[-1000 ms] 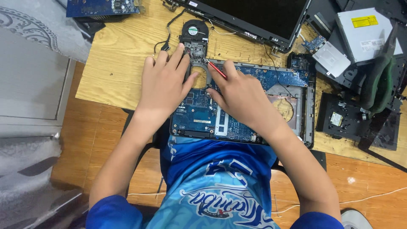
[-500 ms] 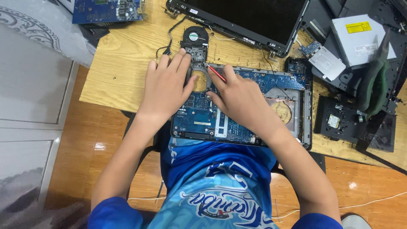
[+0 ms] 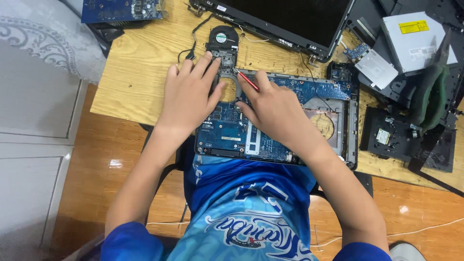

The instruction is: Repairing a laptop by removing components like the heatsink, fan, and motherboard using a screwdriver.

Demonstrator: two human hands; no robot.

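Note:
A blue laptop motherboard lies in its grey base frame on the wooden table. My left hand rests flat with fingers spread over the board's left end, its fingertips touching the black cooling fan. My right hand grips a thin red screwdriver, its tip pointing at the board's upper edge just below the fan.
A detached laptop screen lies at the back of the table. A second blue circuit board sits at the far left. A silver optical drive, a small drive caddy and black laptop parts crowd the right side.
The view has drifted slightly. Both hands stay on the board in nearly the same pose, the screwdriver still at the same spot.

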